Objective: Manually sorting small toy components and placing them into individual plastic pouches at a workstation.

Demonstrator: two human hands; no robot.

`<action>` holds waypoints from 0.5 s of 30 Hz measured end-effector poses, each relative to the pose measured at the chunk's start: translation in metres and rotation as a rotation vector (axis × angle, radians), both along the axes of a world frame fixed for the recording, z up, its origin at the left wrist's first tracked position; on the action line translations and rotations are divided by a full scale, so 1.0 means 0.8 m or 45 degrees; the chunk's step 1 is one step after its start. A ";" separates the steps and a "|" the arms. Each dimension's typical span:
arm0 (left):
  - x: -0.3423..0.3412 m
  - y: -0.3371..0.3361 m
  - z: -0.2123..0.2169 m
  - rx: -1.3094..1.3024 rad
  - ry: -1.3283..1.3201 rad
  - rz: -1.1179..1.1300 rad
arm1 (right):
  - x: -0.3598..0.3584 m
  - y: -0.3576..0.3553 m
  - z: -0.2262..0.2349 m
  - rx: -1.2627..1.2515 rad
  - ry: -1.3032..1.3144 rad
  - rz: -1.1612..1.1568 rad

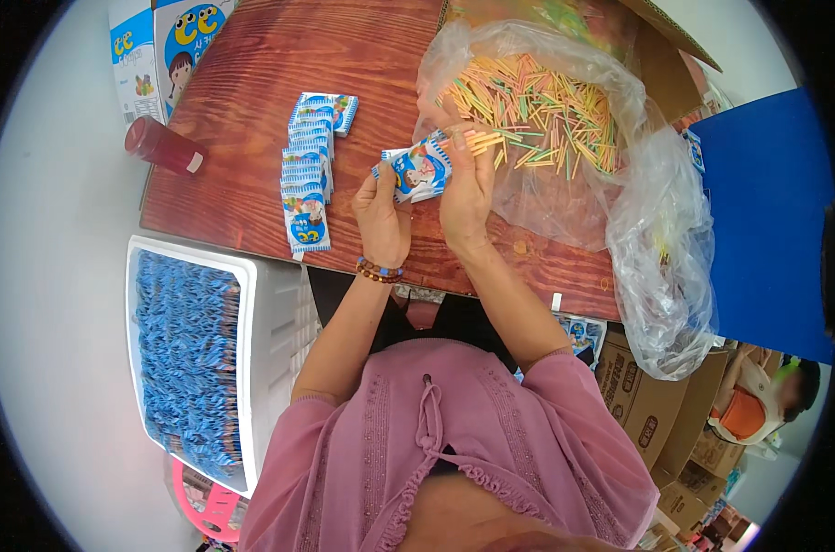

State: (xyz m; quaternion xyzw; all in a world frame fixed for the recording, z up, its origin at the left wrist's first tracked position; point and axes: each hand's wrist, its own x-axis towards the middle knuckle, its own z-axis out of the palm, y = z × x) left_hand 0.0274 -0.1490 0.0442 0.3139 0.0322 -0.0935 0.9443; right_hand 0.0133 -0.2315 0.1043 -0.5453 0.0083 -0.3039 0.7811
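Note:
My left hand is closed on the lower left end of a small blue-and-white packet, held tilted above the table. In my right hand is a little bunch of thin pastel sticks, pinched at the packet's upper right end. Whether the sticks' lower ends are inside the packet is hidden by the fingers. Just beyond the right hand, a clear plastic bag lies spread open with a heap of yellow, pink and green sticks on it. Left of my hands, an overlapping column of similar packets lies on the table.
The red-brown wooden table has a reddish jar on its left. A white crate full of blue packets stands below. Crumpled plastic hangs over the right edge, near a blue panel and cardboard boxes. Another person is at lower right.

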 end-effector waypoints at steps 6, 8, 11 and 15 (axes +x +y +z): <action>0.004 0.003 -0.007 -0.066 0.000 -0.038 | 0.002 -0.007 -0.009 -0.011 0.023 0.083; 0.004 0.000 -0.011 -0.074 0.000 -0.058 | 0.010 -0.017 -0.022 0.009 0.015 0.060; 0.004 0.001 -0.015 -0.073 0.001 -0.077 | 0.017 -0.020 -0.017 0.065 -0.048 0.054; 0.005 -0.001 -0.014 -0.140 -0.025 -0.131 | 0.014 -0.027 -0.031 -0.428 0.136 0.043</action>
